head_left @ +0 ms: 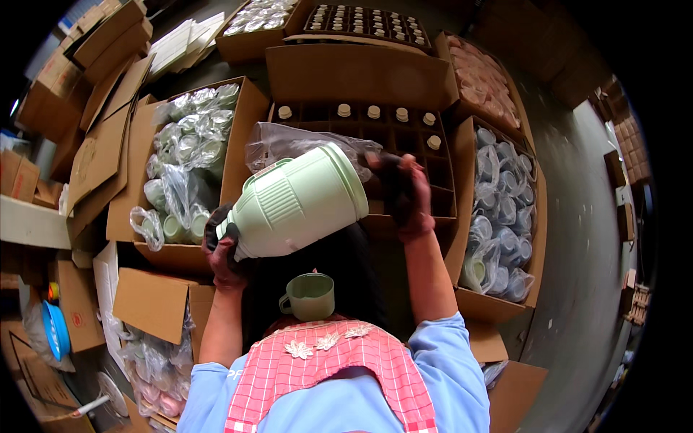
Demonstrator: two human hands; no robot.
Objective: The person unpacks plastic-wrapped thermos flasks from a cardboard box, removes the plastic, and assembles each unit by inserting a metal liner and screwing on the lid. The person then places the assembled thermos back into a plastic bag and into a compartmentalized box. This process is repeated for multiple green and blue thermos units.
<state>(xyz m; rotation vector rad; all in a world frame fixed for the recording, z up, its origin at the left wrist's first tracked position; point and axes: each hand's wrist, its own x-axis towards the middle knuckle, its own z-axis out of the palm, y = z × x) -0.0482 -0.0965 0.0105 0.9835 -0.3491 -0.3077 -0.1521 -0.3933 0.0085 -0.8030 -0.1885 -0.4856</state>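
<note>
A pale green vacuum flask (292, 202) with a ribbed band lies tilted across the middle, its broad base toward the upper right. My left hand (225, 249), in a dark stained glove, is closed around its narrow neck end. Beyond the flask stretches a clear plastic bag (289, 143). Its right end meets the fingertips of my right hand (406, 191), also dark-gloved, which look pinched on it though motion blurs them. A green mug (310, 296) with a handle sits at my lap, against the red checked apron (317, 350).
Ahead stands a divided carton (336, 209) with several white-capped bottles (373, 112). At left is a carton of bagged green cups (189, 148); at right, one of bagged bluish cups (502, 216). Behind are a carton of pink bagged items (482, 83) and another bottle carton (364, 25).
</note>
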